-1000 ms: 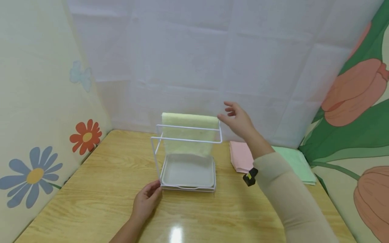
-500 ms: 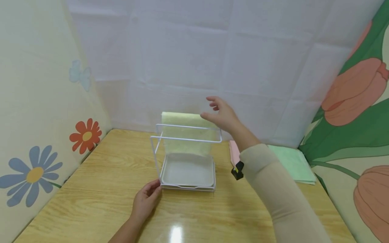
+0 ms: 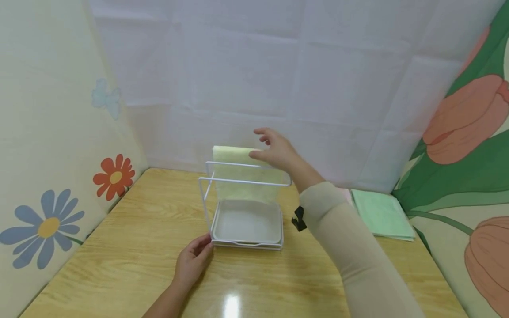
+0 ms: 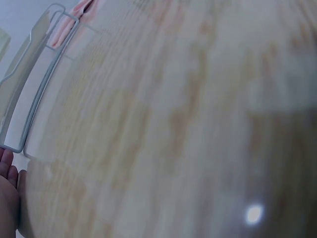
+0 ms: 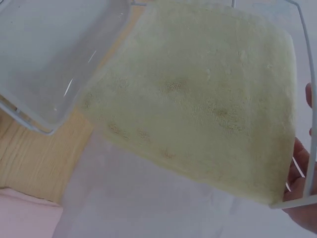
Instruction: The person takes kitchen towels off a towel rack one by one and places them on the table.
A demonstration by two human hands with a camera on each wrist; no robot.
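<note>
A white wire rack (image 3: 246, 181) stands on the table with a pale grey tray (image 3: 248, 221) in its base. Over its rear top bar hangs a pale yellow towel (image 3: 232, 153), whose front also fills much of the right wrist view. At the rack's lower front left corner, my left hand (image 3: 191, 263) holds the wire between thumb and fingers. My right hand (image 3: 276, 152) is raised at the towel's top edge, its fingers loosely bent and apart from the thumb. In the right wrist view, the right fingers (image 5: 299, 153) show beside the towel's edge, partly behind the wire.
A folded green cloth (image 3: 381, 212) lies at the table's back right. Beside it, a pink cloth (image 5: 27, 215) is mostly hidden by my right sleeve in the head view. A white sheet (image 3: 238, 79) hangs behind the table (image 3: 131, 247); flowered fabric covers both sides.
My right hand has moved left along the towel's top edge, and its forearm now covers most of the pink cloth. The left hand and the rack have stayed in place.
</note>
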